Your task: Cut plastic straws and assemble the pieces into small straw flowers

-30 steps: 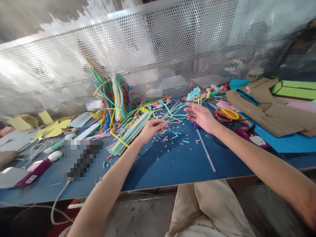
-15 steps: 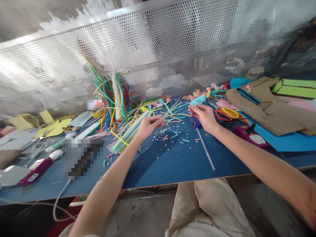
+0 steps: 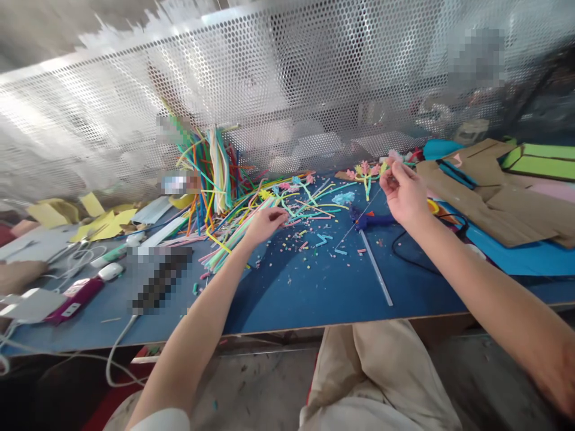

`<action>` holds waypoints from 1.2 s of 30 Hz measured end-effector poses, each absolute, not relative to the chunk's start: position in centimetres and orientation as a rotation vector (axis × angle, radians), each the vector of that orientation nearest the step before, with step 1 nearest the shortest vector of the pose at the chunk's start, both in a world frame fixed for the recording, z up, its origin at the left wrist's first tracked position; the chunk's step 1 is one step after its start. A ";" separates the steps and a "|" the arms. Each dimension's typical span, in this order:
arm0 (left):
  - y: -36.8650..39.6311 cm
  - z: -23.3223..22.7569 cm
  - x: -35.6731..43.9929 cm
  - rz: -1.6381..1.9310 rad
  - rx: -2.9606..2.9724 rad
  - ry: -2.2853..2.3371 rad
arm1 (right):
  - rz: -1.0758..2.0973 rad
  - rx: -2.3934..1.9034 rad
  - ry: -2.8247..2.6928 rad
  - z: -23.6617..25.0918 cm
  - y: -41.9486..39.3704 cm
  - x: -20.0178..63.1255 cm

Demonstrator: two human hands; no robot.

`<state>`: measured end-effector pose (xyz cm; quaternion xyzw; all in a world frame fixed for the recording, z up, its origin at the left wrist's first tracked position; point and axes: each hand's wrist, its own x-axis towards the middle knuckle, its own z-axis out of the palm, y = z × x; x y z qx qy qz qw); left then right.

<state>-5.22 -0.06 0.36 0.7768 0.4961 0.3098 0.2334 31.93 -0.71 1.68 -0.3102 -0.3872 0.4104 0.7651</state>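
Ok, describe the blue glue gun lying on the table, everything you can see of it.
The glue gun is dark blue, plastic by its look, and lies flat on its side on the blue table, just below the raised right hand, which does not touch it. A long pale glue stick reaches from it toward the table's near edge. A black cord curves away on its right. Small coloured straw scraps lie scattered on its left.
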 end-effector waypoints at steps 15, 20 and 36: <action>-4.0 2.9 -0.7 1.080 2.412 1.496 | 1.290 -0.725 -1.157 0.4 -5.2 25.3; -6.7 3.7 3.0 0.857 2.298 1.205 | 1.325 -0.714 -1.271 -0.6 -6.2 23.3; -5.9 5.6 3.9 0.812 2.598 1.332 | 0.135 -1.345 -2.061 1.9 -4.6 29.0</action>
